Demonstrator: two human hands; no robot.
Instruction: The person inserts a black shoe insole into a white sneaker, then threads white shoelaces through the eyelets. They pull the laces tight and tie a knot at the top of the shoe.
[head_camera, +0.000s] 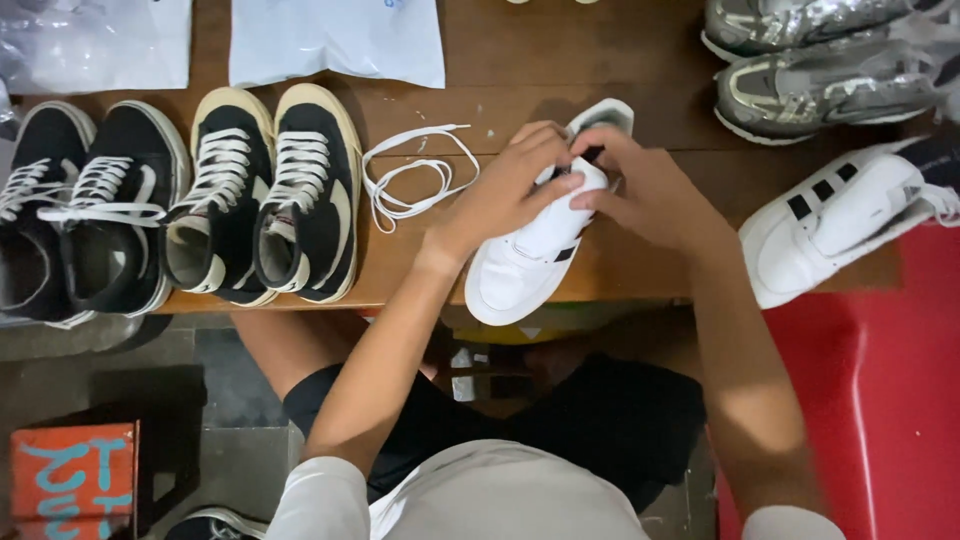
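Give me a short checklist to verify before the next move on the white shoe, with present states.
1. Both hands on white shoe: ok; left hand and right hand meet at its tongue.
2. Shoe supported on wooden table: ok, though its toe overhangs the edge.
3. Loose white lace lies close by: ok, beside left hand.
4. Eyelets visible: cannot tell, fingers cover them.
5. Other white shoe apart: ok.

- Loose white lace (415, 175) lying just left of the left hand (505, 190).
- Bare table (690, 170) right of the right hand (640, 190), before the white strapped shoe (840, 225).
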